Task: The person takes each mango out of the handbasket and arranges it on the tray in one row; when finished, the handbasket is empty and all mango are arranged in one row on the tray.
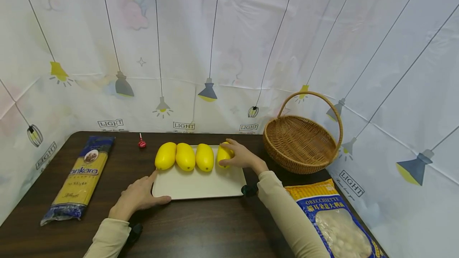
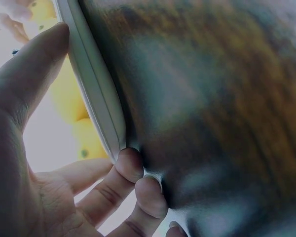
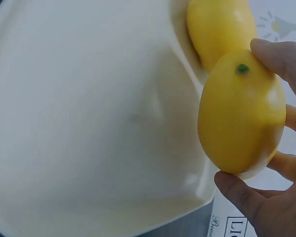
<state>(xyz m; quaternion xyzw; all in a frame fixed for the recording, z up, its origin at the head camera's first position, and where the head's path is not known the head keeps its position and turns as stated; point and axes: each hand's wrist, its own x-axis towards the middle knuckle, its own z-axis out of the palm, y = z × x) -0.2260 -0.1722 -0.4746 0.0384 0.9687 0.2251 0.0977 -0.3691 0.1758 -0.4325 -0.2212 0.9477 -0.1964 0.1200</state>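
Note:
A white rectangular tray (image 1: 201, 186) lies on the table with several smooth yellow oval fruits along its far side. My right hand (image 1: 241, 155) holds the rightmost yellow oval fruit (image 3: 241, 113) at the tray's far right corner, thumb and fingers spread around its sides. A small green stem spot marks its end in the right wrist view. A gap separates it from the neighbouring fruit (image 1: 204, 157). My left hand (image 1: 138, 195) grips the tray's near left corner, thumb along the front rim and fingers at the left rim (image 2: 96, 91).
To the left lies a yellow and blue pasta packet (image 1: 80, 178). A red lollipop (image 1: 142, 143) is behind the tray. A wicker basket (image 1: 301, 142) with a tall handle stands at the back right. An orecchiette bag (image 1: 333, 222) lies by my right forearm. A printed curtain (image 1: 229, 51) hangs behind the table.

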